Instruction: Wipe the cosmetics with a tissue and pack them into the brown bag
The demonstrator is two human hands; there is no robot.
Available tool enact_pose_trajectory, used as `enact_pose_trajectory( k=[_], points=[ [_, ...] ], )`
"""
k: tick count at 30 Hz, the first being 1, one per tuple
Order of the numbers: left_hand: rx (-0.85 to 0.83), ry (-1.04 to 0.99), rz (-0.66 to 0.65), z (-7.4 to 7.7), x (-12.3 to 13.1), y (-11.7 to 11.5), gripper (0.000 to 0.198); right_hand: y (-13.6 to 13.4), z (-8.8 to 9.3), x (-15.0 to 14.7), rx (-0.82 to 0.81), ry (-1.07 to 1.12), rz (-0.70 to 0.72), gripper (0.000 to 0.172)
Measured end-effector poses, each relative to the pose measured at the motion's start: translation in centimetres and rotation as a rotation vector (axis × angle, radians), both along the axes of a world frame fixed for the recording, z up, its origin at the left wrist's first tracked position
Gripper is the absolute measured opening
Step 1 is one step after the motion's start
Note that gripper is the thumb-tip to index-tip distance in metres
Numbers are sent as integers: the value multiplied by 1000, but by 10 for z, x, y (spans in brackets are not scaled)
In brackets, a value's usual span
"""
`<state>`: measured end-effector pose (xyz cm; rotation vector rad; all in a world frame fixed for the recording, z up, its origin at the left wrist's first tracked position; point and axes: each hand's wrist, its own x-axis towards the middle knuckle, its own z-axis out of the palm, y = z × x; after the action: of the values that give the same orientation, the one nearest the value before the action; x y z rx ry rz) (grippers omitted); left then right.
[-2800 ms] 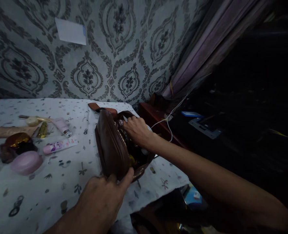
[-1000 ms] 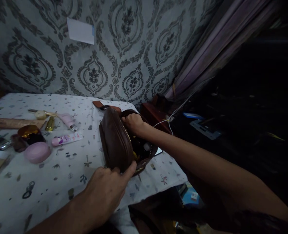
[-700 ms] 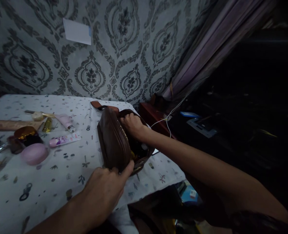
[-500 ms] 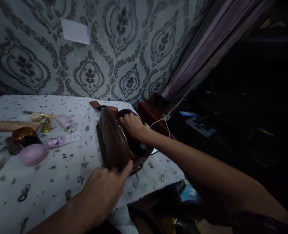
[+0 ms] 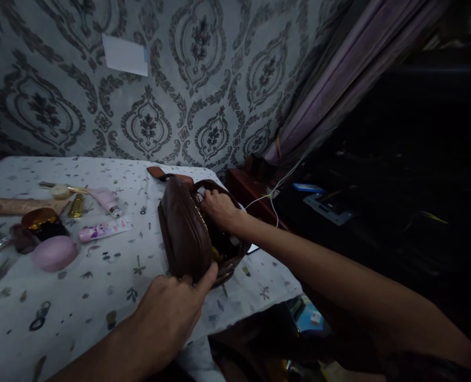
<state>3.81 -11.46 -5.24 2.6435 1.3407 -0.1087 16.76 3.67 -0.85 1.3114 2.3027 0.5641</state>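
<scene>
A brown leather bag (image 5: 185, 228) with a gold zipper stands unzipped on the cloth-covered table (image 5: 139, 297). My left hand (image 5: 175, 305) grips its near end, the index finger laid along the opening's rim and the other fingers curled against the side. My right hand (image 5: 221, 212) reaches into the opening at the far end, its fingers bent and closed. Something small and pale shows at those fingertips, too dim to name. Inside the bag I see a yellow item (image 5: 215, 253) and a whitish one; the rest is dark.
Left of the bag lie a pink-capped tube (image 5: 103, 231), a pink round case (image 5: 54, 253), a gold lipstick-like tube (image 5: 76, 206), a pale pink tube (image 5: 106, 201) and an amber jar (image 5: 42, 223). White cables (image 5: 275, 191) run at the right beside a dark area.
My right hand has shifted slightly within the bag's opening, and a pale bit now shows by its fingers. My left hand keeps its hold on the bag.
</scene>
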Motion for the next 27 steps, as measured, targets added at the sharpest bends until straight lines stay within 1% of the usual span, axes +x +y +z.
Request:
enact_pose_trajectory(
  k=[7, 11, 14, 18, 20, 23, 25, 27],
  points=[
    [16, -22, 13, 2, -1, -1, 69, 3, 5, 2, 3, 20, 4, 34],
    [-9, -9, -8, 5, -2, 0, 67, 3, 9, 2, -11, 34, 12, 34],
    [-13, -8, -2, 6, -1, 1, 67, 2, 11, 2, -21, 34, 20, 33],
    [-53, 23, 8, 8, -1, 1, 68, 0, 15, 5, -37, 44, 29, 36],
    [-64, 30, 9, 9, -1, 1, 69, 0, 19, 8, -47, 86, 38, 35],
    [-41, 6, 5, 6, -1, 1, 70, 1, 24, 17, -26, 210, 82, 30],
    [-9, -12, 2, 2, -2, 1, 70, 1, 27, 24, 49, 310, 97, 28],
    [25, -17, 0, -3, -3, 1, 72, 0, 28, 31, 138, 400, 80, 28]
  ],
)
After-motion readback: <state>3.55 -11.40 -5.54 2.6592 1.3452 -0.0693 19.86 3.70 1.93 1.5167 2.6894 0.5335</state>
